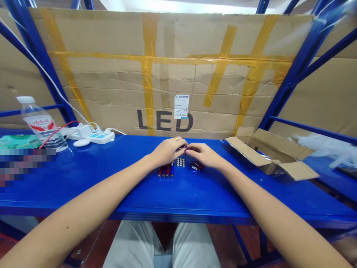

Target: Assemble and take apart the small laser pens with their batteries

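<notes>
My left hand (168,150) and my right hand (202,154) meet at the middle of the blue table (178,193), fingers pinched together on one small dark object (185,147) that I cannot name. A ring shows on my left hand. Below my left hand lie several small red and blue tubes (166,171) side by side. A cluster of small silver button cells (181,162) sits between the hands. Under my right hand lies a small pile of red and blue pieces (196,166).
An open cardboard box (272,154) stands at the right. A water bottle (41,124), a white power strip (96,136) with cables and a green pack (18,141) are at the left. A taped cardboard sheet marked LED (167,74) backs the table. Clear plastic (326,147) lies far right.
</notes>
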Motion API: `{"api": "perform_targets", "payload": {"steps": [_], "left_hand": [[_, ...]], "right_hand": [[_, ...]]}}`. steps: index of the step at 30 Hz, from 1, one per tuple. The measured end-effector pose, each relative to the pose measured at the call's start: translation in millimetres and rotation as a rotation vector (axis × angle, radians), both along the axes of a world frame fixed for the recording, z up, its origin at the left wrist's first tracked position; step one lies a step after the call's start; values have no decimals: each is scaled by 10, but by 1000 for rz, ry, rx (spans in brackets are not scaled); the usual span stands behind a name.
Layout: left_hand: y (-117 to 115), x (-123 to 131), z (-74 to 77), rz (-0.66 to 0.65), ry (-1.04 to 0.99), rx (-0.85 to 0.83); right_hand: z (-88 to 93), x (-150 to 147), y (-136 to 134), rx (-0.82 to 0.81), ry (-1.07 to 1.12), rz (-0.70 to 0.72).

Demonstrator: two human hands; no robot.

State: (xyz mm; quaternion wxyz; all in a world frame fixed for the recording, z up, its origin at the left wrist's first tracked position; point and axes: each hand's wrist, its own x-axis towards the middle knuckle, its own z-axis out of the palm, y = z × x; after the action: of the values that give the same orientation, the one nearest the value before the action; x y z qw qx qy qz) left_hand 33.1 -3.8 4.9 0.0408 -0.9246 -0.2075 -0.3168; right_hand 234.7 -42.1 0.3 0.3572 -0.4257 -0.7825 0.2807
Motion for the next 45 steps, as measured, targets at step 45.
{"api": "perform_targets", "payload": {"steps": [45], "left_hand": [[304,-67,-70,177,436,-75]], "right_hand": [[-101,68,145,13,-236,-168]]}}
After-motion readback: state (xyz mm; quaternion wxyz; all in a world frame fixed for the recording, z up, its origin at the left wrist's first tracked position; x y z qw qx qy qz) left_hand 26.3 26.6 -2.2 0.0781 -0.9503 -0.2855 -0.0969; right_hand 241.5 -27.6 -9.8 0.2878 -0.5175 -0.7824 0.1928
